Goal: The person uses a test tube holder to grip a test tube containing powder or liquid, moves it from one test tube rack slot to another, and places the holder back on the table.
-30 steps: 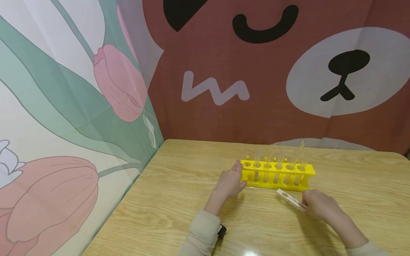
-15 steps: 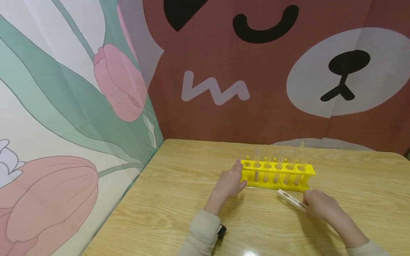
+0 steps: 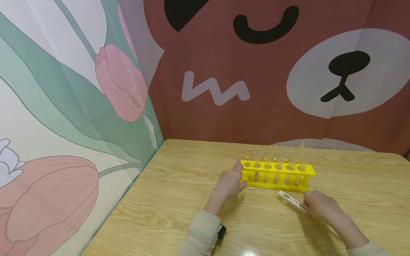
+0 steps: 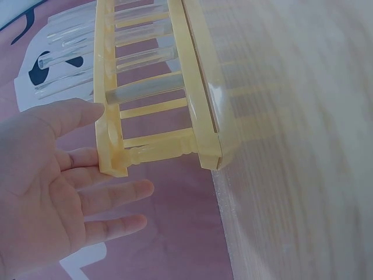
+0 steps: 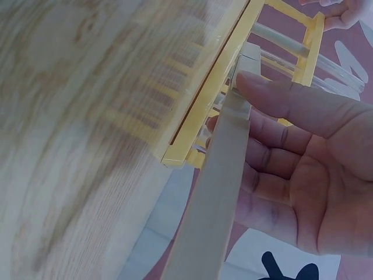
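A yellow test tube rack (image 3: pixel 270 185) stands on the table with several clear test tubes (image 3: pixel 257 156) upright in it. Its leftmost hole holds no tube, and one tube near the right end rises higher than the others. My left hand (image 3: pixel 228 183) is at the rack's left end; in the left wrist view its thumb (image 4: pixel 84 111) and index finger pinch the top plate, while the other fingers extend past it. My right hand (image 3: pixel 321 205) grips a wooden test tube clamp (image 3: pixel 289 200), thumb along one side, its tip pointing left just in front of the rack.
The wooden table (image 3: pixel 153 199) reaches back to a brown curtain with a bear print (image 3: pixel 205 124). A tulip-print curtain (image 3: pixel 80 117) hangs along the left side. A black band (image 3: pixel 221 232) shows at the left sleeve.
The clamp and my right hand have shifted very slightly to the right and toward me. My left hand and the rack have stayed in place.
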A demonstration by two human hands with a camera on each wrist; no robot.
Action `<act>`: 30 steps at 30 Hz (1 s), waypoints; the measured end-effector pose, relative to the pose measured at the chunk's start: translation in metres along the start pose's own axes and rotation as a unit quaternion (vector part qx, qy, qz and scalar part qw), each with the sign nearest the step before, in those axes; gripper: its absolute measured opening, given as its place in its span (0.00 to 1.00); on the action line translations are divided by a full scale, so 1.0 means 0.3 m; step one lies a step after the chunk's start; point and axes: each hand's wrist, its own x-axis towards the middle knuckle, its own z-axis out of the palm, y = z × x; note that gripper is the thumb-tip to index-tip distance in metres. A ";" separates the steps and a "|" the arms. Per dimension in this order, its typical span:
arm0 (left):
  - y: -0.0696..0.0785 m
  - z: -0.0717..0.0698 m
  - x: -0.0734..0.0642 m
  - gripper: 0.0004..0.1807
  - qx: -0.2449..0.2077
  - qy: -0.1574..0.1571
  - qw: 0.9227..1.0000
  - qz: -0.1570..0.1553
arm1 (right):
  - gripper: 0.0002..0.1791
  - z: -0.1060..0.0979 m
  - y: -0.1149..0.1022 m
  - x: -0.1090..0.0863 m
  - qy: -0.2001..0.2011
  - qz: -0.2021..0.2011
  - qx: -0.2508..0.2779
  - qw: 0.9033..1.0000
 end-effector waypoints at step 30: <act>0.000 0.008 0.001 0.34 0.003 0.006 1.000 0.000 | 0.13 0.023 0.013 0.007 -0.016 -0.002 0.010 1.000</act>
